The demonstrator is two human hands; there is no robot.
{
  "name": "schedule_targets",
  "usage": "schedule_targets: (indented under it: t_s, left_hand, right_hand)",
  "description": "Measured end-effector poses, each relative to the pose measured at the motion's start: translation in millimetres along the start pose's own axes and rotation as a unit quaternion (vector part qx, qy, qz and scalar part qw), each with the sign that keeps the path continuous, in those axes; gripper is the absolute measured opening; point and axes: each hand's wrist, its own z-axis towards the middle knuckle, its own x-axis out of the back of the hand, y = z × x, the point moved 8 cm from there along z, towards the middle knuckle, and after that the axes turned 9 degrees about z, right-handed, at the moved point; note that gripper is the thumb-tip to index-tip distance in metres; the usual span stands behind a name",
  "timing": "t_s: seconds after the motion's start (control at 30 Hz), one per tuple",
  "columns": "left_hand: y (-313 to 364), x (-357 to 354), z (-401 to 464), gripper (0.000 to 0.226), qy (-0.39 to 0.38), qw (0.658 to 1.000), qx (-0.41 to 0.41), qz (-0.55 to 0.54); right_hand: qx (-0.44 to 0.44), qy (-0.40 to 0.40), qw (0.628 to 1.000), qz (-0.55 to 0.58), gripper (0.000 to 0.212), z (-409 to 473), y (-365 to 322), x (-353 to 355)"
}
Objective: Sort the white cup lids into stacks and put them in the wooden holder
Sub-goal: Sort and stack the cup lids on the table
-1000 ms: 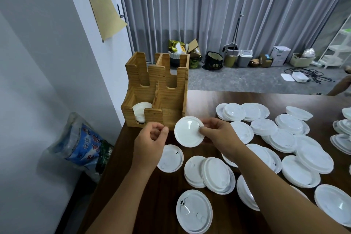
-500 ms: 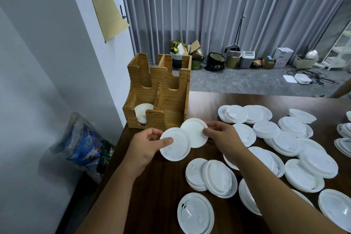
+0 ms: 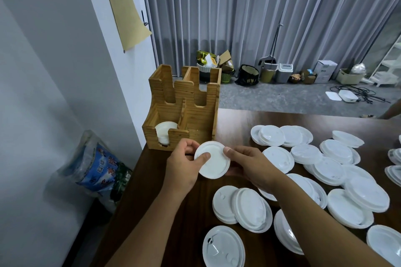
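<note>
Both my hands hold a small white lid stack (image 3: 213,161) just in front of the wooden holder (image 3: 196,115). My left hand (image 3: 184,167) grips its left rim with the thumb on top. My right hand (image 3: 249,163) pinches its right rim. The holder stands at the table's far left corner; its front left compartment holds a stack of small white lids (image 3: 165,131). Several more white lids (image 3: 245,207) of different sizes lie spread over the dark table (image 3: 173,223) to the right and near me.
A wall corner rises left of the holder. A plastic bag (image 3: 95,167) sits on the floor beside the table's left edge. Baskets, bins and boxes line the grey curtain at the back. Lids cover most of the table's right side.
My left hand picked a lid off the table and brought it to the lid in my right hand. The two lids now sit together as one stack between both hands.
</note>
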Motion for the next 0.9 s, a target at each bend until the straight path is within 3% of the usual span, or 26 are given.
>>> schedule_targets:
  t_s: [0.3, 0.4, 0.57, 0.73, 0.9]
  left_hand:
    - [-9, 11, 12, 0.035, -0.024, 0.995, 0.064, -0.074]
    - [-7, 13, 14, 0.031, -0.031, 0.994, 0.053, -0.091]
    - [-3, 13, 17, 0.030, -0.093, 0.993, 0.043, -0.063]
    - [-8, 16, 16, 0.033, -0.074, 0.992, 0.050, -0.094]
    - [-11, 19, 14, 0.034, -0.052, 0.992, 0.042, -0.109]
  right_hand:
    - [-0.006, -0.054, 0.998, 0.039, 0.027, 8, -8, -12]
    - [-0.007, -0.025, 0.999, 0.025, 0.025, 13, -11, -14]
    - [0.005, 0.009, 0.999, -0.050, 0.025, 15, -22, -10]
    - [0.008, -0.014, 0.992, -0.122, 0.029, 22, -31, -21]
    - [-0.029, -0.030, 0.985, -0.170, 0.019, 27, -22, -33]
